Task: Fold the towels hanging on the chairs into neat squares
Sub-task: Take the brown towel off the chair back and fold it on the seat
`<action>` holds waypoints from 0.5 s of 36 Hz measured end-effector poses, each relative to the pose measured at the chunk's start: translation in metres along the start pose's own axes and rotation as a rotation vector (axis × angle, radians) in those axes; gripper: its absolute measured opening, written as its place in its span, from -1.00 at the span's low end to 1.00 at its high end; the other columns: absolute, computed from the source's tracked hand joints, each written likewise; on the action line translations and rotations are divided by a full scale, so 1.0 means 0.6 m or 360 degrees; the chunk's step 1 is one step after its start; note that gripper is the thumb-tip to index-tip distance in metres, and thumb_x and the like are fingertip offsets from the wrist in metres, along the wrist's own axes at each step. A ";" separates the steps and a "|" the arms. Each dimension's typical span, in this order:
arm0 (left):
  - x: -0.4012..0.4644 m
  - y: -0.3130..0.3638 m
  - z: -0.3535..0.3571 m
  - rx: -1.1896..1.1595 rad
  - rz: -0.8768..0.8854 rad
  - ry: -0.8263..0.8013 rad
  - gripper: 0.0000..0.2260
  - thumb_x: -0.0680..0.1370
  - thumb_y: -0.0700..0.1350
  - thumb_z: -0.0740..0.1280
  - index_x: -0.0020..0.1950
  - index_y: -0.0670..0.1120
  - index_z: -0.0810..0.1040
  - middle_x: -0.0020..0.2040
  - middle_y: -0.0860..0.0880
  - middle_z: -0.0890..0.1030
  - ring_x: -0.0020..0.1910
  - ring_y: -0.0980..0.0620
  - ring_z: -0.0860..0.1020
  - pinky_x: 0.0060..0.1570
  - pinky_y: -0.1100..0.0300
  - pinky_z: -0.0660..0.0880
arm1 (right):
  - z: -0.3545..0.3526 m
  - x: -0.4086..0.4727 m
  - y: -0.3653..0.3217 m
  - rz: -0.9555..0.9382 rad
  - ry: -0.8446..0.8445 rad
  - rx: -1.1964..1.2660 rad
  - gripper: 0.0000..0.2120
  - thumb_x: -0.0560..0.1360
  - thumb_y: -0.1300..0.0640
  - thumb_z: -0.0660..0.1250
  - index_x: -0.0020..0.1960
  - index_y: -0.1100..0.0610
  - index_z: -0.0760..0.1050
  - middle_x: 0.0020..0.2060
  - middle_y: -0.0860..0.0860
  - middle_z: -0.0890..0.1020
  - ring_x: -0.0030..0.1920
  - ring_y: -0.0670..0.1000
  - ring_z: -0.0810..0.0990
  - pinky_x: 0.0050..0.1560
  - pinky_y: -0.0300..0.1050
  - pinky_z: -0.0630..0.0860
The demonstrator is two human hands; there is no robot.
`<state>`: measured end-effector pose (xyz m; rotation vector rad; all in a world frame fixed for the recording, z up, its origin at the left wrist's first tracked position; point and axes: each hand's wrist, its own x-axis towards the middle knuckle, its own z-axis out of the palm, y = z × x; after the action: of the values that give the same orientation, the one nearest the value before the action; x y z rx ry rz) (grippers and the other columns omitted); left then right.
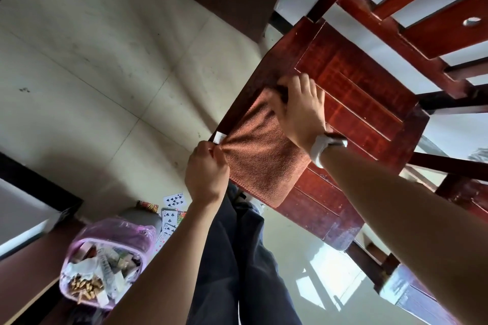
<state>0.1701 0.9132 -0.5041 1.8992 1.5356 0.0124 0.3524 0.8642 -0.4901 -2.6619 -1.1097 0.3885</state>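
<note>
An orange-brown towel (pixel 260 155) lies folded on the seat of a red-brown wooden chair (pixel 364 103), near the seat's left edge. My left hand (pixel 207 171) pinches the towel's near-left corner, right by its white label (pixel 219 137). My right hand (pixel 301 108) grips the far corner of the towel against the seat, fingers curled over the cloth. A white watch is on my right wrist. The towel looks roughly square, with some gathers running toward the pinched corner.
A bin lined with a pink bag (pixel 105 261) full of rubbish stands on the floor at lower left. Playing cards (pixel 173 208) lie scattered beside it. My dark trouser legs (pixel 237 258) are below the chair. Dark furniture (pixel 34 192) stands at left, and the chair's slatted back (pixel 427 8) rises at upper right.
</note>
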 end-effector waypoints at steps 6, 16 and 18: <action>0.004 0.005 -0.010 0.0192 0.0197 -0.0034 -0.73 0.55 0.00 0.22 0.00 -0.19 0.55 -0.10 -0.23 0.63 -0.09 -0.24 0.56 -0.12 -0.05 0.50 | -0.001 -0.100 0.014 -0.0577 0.0053 -0.0263 -0.60 0.50 0.14 0.17 0.33 0.18 0.40 0.26 0.15 0.50 0.33 0.18 0.41 0.38 0.31 0.17; 0.023 0.011 -0.002 0.0369 0.0129 -0.0120 -0.70 0.58 -0.01 0.17 -0.04 -0.23 0.53 -0.09 -0.26 0.61 -0.05 -0.25 0.54 -0.03 -0.06 0.44 | 0.051 -0.081 0.001 -0.0375 -0.0557 -0.0448 -0.52 0.56 -0.16 -0.06 0.46 -0.16 0.07 0.51 0.09 0.08 0.49 0.26 -0.01 0.32 0.52 -0.09; 0.022 0.021 -0.008 0.0423 0.0173 -0.0089 -0.78 0.56 -0.06 0.22 -0.03 -0.22 0.52 -0.03 -0.24 0.57 0.01 -0.23 0.50 -0.03 -0.04 0.39 | 0.037 -0.086 0.004 -0.0434 -0.0535 -0.0379 -0.52 0.55 -0.14 -0.06 0.46 -0.12 0.11 0.50 0.10 0.12 0.49 0.25 0.02 0.32 0.51 -0.11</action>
<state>0.1829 0.9264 -0.4994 2.1695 1.4528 -0.2047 0.3120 0.8280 -0.5038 -2.6489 -1.6920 0.7075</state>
